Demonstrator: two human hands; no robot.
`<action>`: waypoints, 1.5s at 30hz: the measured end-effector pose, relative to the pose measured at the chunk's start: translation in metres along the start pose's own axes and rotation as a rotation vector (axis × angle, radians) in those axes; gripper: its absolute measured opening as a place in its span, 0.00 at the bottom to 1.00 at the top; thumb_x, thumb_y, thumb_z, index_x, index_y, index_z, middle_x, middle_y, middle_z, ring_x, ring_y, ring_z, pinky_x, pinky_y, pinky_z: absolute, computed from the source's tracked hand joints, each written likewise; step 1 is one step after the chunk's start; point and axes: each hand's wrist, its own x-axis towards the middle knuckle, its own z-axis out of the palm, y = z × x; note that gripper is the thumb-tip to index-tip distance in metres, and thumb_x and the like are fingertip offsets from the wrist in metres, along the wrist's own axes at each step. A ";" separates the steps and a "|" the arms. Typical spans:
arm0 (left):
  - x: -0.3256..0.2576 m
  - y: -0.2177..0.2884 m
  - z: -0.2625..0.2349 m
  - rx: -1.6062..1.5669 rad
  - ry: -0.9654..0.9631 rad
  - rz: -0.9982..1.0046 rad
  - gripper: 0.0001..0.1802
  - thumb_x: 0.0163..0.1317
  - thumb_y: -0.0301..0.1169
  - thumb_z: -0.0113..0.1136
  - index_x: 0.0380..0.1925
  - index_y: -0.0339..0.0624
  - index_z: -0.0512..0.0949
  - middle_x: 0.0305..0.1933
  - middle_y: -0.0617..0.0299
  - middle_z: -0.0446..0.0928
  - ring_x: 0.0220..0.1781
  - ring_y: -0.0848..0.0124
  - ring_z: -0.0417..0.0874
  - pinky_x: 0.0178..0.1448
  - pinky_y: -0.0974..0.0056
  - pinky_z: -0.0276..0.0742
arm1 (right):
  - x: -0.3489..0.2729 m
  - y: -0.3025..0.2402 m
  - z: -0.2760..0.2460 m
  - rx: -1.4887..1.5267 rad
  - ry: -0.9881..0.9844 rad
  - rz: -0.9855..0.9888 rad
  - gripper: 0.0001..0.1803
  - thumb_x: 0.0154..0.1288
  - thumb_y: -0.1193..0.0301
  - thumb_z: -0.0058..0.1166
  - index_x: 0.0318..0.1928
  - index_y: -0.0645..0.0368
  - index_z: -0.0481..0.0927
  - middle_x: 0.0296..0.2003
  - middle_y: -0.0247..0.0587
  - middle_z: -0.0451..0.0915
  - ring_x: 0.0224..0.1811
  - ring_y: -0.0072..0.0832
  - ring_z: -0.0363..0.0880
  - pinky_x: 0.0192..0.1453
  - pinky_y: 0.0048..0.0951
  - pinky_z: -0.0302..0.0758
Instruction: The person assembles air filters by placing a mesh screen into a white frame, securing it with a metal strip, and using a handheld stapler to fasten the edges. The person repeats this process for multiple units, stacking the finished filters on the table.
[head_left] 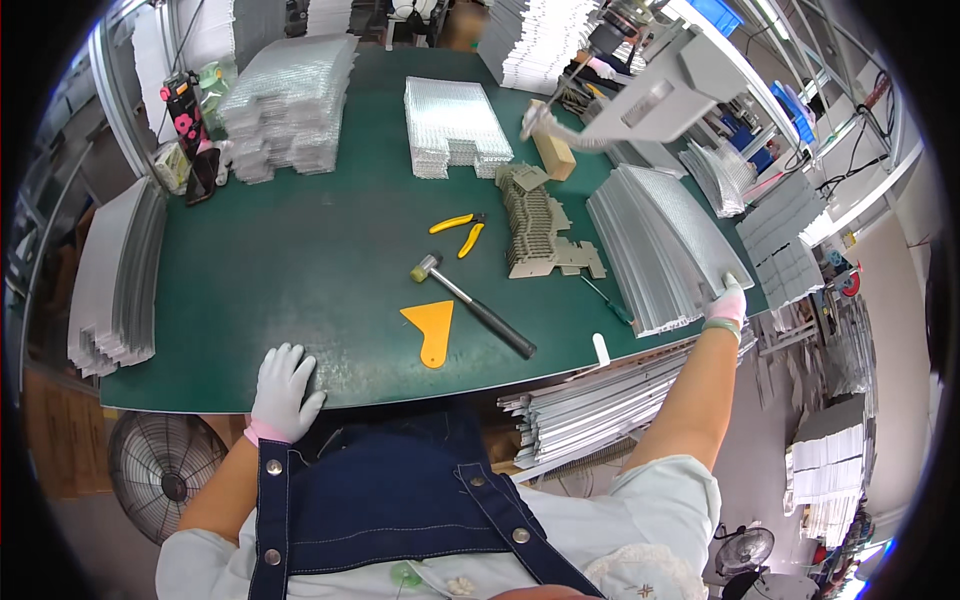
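Observation:
My left hand (284,392), in a white glove, lies flat on the table's front edge with its fingers spread and holds nothing. Far out to the right, my gloved right hand (728,302) grips the near right corner of a thin silvery panel (680,215) on top of a stack. Its fingers lie over the panel's surface, and the thumb is hard to make out. Left of that stack lie a screwdriver (608,300) and a row of beige notched plates (530,225). A hammer (475,305), yellow-handled cutters (462,230) and a yellow scraper (431,332) rest mid-table.
Bubble-textured sheets (290,105) are piled at the far left, with a smaller pile (455,125) at the back centre. Grey panels (118,280) stand along the left edge. A white jointed arm (655,95) overhangs the back right. Long strips (590,400) sit beneath the table's front edge.

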 end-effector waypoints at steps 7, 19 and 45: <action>0.015 -0.006 -0.049 -0.019 0.160 -0.002 0.30 0.48 0.33 0.63 0.52 0.33 0.72 0.57 0.41 0.69 0.63 0.40 0.67 0.72 0.42 0.59 | -0.080 -0.014 0.000 -0.987 0.656 -0.752 0.37 0.66 0.58 0.59 0.63 0.77 0.67 0.60 0.71 0.72 0.63 0.57 0.73 0.68 0.47 0.71; -0.148 -0.271 -0.275 0.039 0.043 -1.083 0.34 0.59 0.50 0.65 0.60 0.40 0.77 0.54 0.54 0.83 0.56 0.62 0.82 0.61 0.59 0.76 | -0.405 0.247 0.057 -1.316 -1.201 -1.328 0.28 0.59 0.56 0.60 0.57 0.56 0.78 0.61 0.52 0.74 0.66 0.50 0.67 0.70 0.59 0.58; -0.121 -0.409 -0.312 0.339 -0.010 -0.934 0.27 0.52 0.48 0.64 0.40 0.35 0.86 0.43 0.41 0.84 0.49 0.51 0.86 0.54 0.59 0.78 | -0.401 0.260 0.054 -1.337 -1.099 -1.223 0.25 0.62 0.59 0.57 0.58 0.57 0.79 0.61 0.52 0.75 0.66 0.50 0.69 0.71 0.54 0.60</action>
